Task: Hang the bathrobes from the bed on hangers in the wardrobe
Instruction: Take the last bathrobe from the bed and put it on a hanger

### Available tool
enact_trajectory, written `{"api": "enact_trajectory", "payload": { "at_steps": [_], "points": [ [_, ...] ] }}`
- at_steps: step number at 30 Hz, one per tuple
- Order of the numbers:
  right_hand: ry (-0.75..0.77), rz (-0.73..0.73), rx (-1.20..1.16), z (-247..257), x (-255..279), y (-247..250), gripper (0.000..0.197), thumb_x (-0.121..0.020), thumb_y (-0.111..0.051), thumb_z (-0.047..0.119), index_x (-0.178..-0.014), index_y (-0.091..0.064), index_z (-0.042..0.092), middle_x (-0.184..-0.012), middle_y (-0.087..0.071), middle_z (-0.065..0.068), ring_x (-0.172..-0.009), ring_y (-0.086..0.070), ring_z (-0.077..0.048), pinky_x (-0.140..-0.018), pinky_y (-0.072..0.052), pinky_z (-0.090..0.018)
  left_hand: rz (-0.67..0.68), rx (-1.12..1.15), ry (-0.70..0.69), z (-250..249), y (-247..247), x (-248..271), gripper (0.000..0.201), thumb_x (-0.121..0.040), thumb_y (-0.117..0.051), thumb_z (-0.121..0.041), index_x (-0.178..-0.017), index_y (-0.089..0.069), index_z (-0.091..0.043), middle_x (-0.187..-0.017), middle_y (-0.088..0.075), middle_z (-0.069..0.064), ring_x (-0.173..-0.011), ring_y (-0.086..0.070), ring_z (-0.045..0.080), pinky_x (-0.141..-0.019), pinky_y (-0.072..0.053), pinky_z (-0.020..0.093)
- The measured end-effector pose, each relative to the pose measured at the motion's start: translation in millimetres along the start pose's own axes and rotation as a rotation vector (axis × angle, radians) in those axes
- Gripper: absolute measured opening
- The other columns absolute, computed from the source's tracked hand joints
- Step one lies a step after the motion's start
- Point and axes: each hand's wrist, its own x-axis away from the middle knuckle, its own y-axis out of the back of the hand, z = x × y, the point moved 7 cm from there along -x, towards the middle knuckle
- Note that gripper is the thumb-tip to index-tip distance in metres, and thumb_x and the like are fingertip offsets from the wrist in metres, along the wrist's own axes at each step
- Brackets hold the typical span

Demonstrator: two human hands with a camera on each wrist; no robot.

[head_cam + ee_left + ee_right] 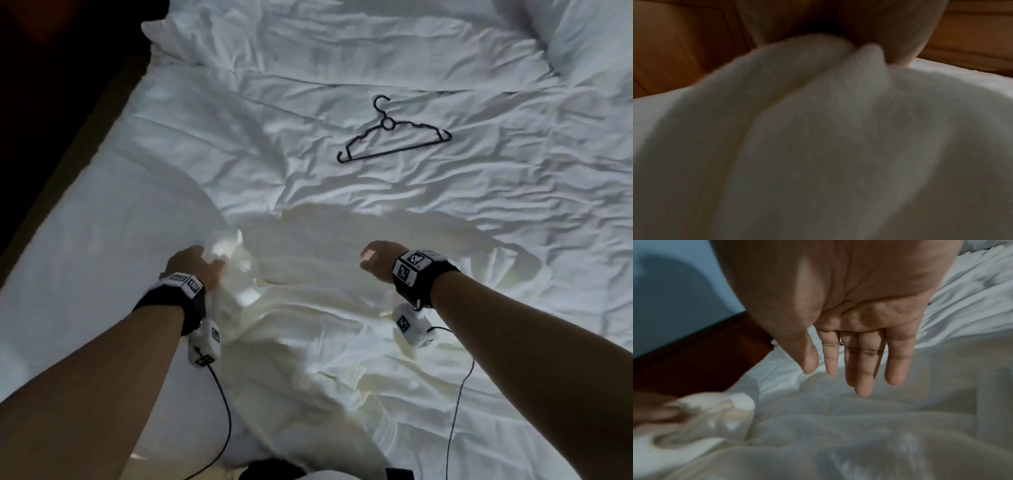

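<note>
A cream-white bathrobe (308, 308) lies spread across the near part of the bed. My left hand (195, 263) grips a bunched fold of the bathrobe (818, 113) and lifts it a little off the sheet; that hand (655, 415) shows blurred at the left of the right wrist view. My right hand (376, 257) hovers over the bathrobe (859, 426) with straight fingers (863, 369), palm down, holding nothing. A black plastic hanger (394, 137) lies flat on the bed beyond both hands.
The white crumpled duvet (342, 51) covers the bed, with a pillow (592, 37) at the far right. The bed's left edge (85, 164) drops to a dark floor. Brown wooden furniture (674, 40) stands beside the bed. Cables trail from both wrist cameras.
</note>
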Motion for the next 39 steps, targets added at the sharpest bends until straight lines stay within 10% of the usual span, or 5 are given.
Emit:
{"api": "enact_trajectory", "payload": {
  "at_steps": [7, 18, 26, 33, 39],
  "points": [
    [-0.091, -0.042, 0.122, -11, -107, 37, 0.052, -0.092, -0.055, 0.037, -0.141, -0.041, 0.024, -0.145, -0.039, -0.009, -0.126, -0.049, -0.035, -0.103, -0.040, -0.042, -0.331, 0.556, -0.178, -49, 52, -29, 0.020, -0.080, -0.051, -0.014, -0.093, -0.063, -0.006, -0.085, -0.062, 0.015, -0.076, -0.054, 0.029, -0.066, -0.038, 0.029],
    [-0.013, -0.187, 0.353, -5, -271, 113, 0.072, -0.080, -0.067, 0.033, -0.143, -0.034, 0.021, -0.142, -0.026, -0.018, -0.126, -0.044, -0.046, -0.106, -0.038, -0.053, -0.155, 0.877, 0.085, 2, 18, -45, 0.040, -0.083, -0.038, 0.003, -0.107, -0.063, -0.017, -0.107, -0.064, 0.011, -0.096, -0.059, 0.030, -0.069, -0.050, 0.029],
    [-0.037, -0.015, 0.260, -15, -321, 104, 0.124, -0.047, -0.079, 0.063, -0.152, -0.018, 0.036, -0.155, -0.031, -0.013, -0.138, -0.033, -0.039, -0.111, -0.032, -0.047, -0.022, 0.927, 0.035, 7, 5, -41, 0.051, -0.063, -0.078, -0.061, -0.098, -0.065, -0.026, -0.098, -0.070, -0.006, -0.090, -0.066, 0.015, -0.077, -0.055, 0.034],
    [0.028, -0.033, 0.278, 25, -268, 72, 0.072, -0.086, -0.050, 0.067, -0.124, -0.063, 0.007, -0.135, -0.055, -0.019, -0.124, -0.049, -0.036, -0.106, -0.037, -0.039, -0.256, 0.537, -0.076, 8, 28, -34, 0.025, -0.093, -0.057, -0.037, -0.111, -0.068, -0.022, -0.109, -0.069, -0.001, -0.102, -0.061, 0.019, -0.084, -0.043, 0.026],
    [0.108, -0.258, 0.214, 41, -158, 53, 0.034, -0.086, -0.057, 0.041, -0.080, -0.062, 0.008, -0.092, -0.066, -0.016, -0.095, -0.061, -0.036, -0.076, -0.047, -0.034, -0.286, 0.572, -0.035, -13, 44, -9, 0.046, -0.082, -0.046, -0.047, -0.073, -0.061, -0.005, -0.073, -0.061, 0.010, -0.072, -0.054, 0.026, -0.061, -0.037, 0.032]
  ]
}}
